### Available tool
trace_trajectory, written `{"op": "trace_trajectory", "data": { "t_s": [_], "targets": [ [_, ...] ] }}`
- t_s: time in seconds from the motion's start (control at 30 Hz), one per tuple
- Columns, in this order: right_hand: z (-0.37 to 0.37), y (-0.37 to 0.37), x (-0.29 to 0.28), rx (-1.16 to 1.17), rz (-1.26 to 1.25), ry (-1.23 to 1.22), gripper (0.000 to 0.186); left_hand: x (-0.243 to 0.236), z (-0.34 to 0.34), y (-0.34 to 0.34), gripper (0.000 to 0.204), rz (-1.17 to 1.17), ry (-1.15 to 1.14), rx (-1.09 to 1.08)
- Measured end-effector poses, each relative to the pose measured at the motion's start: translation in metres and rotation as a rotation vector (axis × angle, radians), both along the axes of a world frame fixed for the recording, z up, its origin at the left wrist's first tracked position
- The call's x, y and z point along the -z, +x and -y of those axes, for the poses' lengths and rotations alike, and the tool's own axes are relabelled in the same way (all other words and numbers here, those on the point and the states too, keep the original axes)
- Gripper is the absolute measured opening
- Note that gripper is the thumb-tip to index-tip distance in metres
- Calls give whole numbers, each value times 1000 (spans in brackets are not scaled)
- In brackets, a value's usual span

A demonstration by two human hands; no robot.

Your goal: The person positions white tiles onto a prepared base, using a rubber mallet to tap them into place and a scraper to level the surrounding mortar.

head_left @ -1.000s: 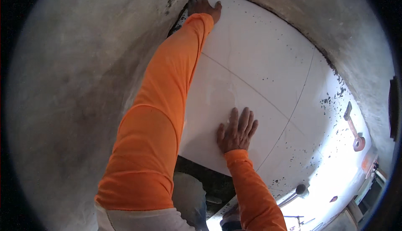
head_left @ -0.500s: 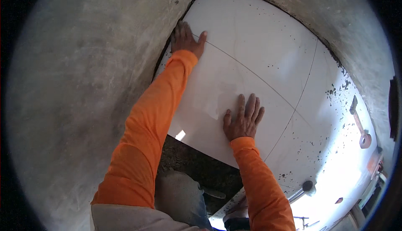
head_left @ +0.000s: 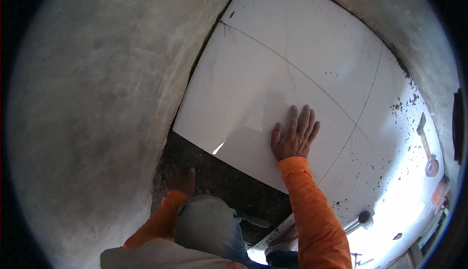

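Note:
My right hand lies flat on a glossy white floor tile, fingers spread. Toward the lower left, my left hand is down at the dark, rough mortar bed, beside the tile's near edge and the wall; its fingers look apart and empty, though dim and blurred. A long flat object, possibly a trowel, lies in the bed beside my bent knee.
Grey plastered walls border the tiles left and behind. At right are a long-handled tool with a flat head, a roll of tape, a dark-headed mallet and scattered dark grit. A narrow straight strip lies beside my right forearm.
My left hand has come down from the far corner along the wall, off the tile, to the mortar bed. My right hand stays on the tile, appearing slightly higher and farther right in view.

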State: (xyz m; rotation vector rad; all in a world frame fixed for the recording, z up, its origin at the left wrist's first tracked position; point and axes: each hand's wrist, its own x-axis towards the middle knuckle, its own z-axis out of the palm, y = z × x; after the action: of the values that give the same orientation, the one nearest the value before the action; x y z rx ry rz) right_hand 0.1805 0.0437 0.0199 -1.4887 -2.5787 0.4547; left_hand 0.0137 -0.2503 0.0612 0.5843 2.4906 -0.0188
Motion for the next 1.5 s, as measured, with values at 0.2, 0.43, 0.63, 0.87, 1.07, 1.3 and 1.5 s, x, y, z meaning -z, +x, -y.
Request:
{"op": "trace_trajectory", "data": {
  "t_s": [0.2,0.43,0.63,0.87,1.07,1.3,1.5],
  "targets": [
    [-5,1,0,16,8,-9,60,-21,-152,-21,60,-107,531,482],
    [5,-6,10,-23,7,22,58,95,-343,-103,79,-553,524,608],
    [-2,1,13,-21,-16,114,59,51,-380,-110,78,-366,240,418],
    [3,-6,17,-48,-34,111,60,90,-322,-121,83,-602,610,395],
    [0,0,21,-35,3,129,60,41,-249,-61,75,-465,172,548],
    [2,-3,21,-55,-10,152,57,67,-345,-98,70,-483,540,480],
    [3,-7,19,-68,6,150,57,90,-346,-96,69,-551,507,396]
  ]
}}
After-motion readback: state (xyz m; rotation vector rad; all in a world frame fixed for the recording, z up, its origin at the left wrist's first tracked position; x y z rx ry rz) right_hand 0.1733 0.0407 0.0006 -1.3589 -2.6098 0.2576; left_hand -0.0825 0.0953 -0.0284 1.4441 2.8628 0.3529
